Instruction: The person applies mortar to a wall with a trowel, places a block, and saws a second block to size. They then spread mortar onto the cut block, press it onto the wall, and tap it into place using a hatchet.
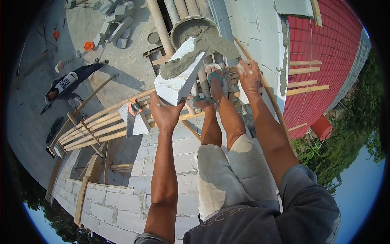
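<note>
My left hand (165,112) grips the lower end of a white lightweight concrete block (174,90), tilted upward in front of me. A thick layer of grey mortar (178,67) lies along the block's upper face. My right hand (248,75) is closed around the handle of a trowel (222,45), most of the handle being hidden by the fingers. The mortar-smeared blade points left, its tip at the block's far end. Just beyond them stands a round bucket (174,35) with wet mortar inside.
I stand on a bamboo scaffold (109,126) in sandals. A handsaw (130,122) with an orange handle rests on a block offcut (141,125). Rightward runs a block wall (260,51) beside red roofing (325,44). Below left are a person (67,83), an orange bucket (88,46) and piled blocks (118,30).
</note>
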A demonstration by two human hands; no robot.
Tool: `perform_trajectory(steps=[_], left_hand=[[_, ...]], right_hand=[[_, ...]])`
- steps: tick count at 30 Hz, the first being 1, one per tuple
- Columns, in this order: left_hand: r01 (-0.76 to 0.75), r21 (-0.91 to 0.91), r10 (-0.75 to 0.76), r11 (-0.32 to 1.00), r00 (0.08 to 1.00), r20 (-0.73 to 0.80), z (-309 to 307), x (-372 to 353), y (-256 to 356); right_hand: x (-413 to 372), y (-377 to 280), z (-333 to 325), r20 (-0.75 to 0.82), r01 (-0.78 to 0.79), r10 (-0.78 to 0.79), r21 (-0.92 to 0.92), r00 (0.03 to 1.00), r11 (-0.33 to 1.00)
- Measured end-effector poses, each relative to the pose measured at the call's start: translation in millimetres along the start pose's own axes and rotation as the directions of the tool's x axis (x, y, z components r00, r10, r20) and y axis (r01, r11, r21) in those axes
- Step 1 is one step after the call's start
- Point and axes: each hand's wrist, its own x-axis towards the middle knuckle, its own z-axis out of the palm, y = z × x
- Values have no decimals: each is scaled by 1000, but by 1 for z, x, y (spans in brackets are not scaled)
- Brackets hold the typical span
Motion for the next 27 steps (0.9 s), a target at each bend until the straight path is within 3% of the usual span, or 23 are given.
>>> perform_trajectory(steps=[1, 3, 4, 5, 7, 8, 10, 11, 12, 13, 14, 15, 17, 18, 19, 20, 22, 24, 26, 27], left_hand=[[26, 22, -25, 999, 1000, -7, 2, -1, 1], [4, -5, -4, 1000, 1000, -25, 5, -3, -2], [-12, -28, 10, 1000, 999, -49, 7, -5, -6], [9, -130, -14, 991, 999, -41, 9, -6, -11], [32, -116, -36, 993, 999, -37, 4, -9, -6], [47, -105, -51, 993, 998, -31, 0, -9, -3], [31, -122, -30, 992, 999, 11, -12, -7, 0], [22, -154, -13, 988, 998, 56, -17, -8, 4], [3, -161, 9, 987, 997, 77, -25, -8, 8], [109, -212, -73, 971, 982, 174, -36, -10, 11], [221, -249, -148, 943, 948, 282, -44, -14, 17], [229, -254, -138, 940, 933, 332, -52, -18, 29], [150, -200, -60, 968, 915, 398, -68, -19, 56], [72, -131, -9, 989, 905, 425, -75, -18, 69], [91, -154, -9, 984, 885, 466, -79, -18, 85], [76, -151, 5, 986, 881, 473, -83, -14, 103], [39, -213, 91, 976, 817, 569, -82, 0, 137], [64, -242, 101, 968, 784, 612, -73, 16, 158], [95, -403, 256, 910, 637, 727, -50, 33, 197], [-5, -434, 356, 901, 582, 731, -32, 38, 216]], right_hand=[[-5, 1, -1, -6, -1, 1, -2, 1000, 1000], [-8, -1, -2, 163, -212, 206, 21, 965, 977], [-4, -4, 1, 164, -213, 207, 20, 965, 977], [3, -10, 8, 262, -287, 287, -42, 921, 957], [25, -25, 20, 460, -396, 406, -122, 790, 910], [32, -28, 32, 463, -403, 407, -114, 787, 908], [43, -38, 48, 388, -339, 278, 97, 879, 936], [42, -40, 48, 377, -353, 294, 96, 878, 931], [45, -46, 36, 632, -589, 197, 500, 750, 635], [46, -48, 20, 756, -747, -40, 652, 653, 132], [38, -52, 0, 803, -817, -159, 576, 574, -36], [29, -56, -20, 811, -863, -293, 470, 506, -188], [6, -53, -35, 779, -894, -442, 417, 445, -165], [3, -54, -44, 803, -895, -435, 446, 408, -18], [-4, -59, -53, 828, -882, -422, 455, 369, 123], [-13, -61, -66, 824, -877, -416, 467, 385, 113], [-32, -56, -98, 773, -796, -191, 596, 605, -105], [-37, -55, -156, 638, -638, -41, 770, 769, 4], [-45, -53, -220, 452, -482, 184, 855, 873, 192], [-55, -36, -250, 410, -465, 221, 810, 885, 358]])
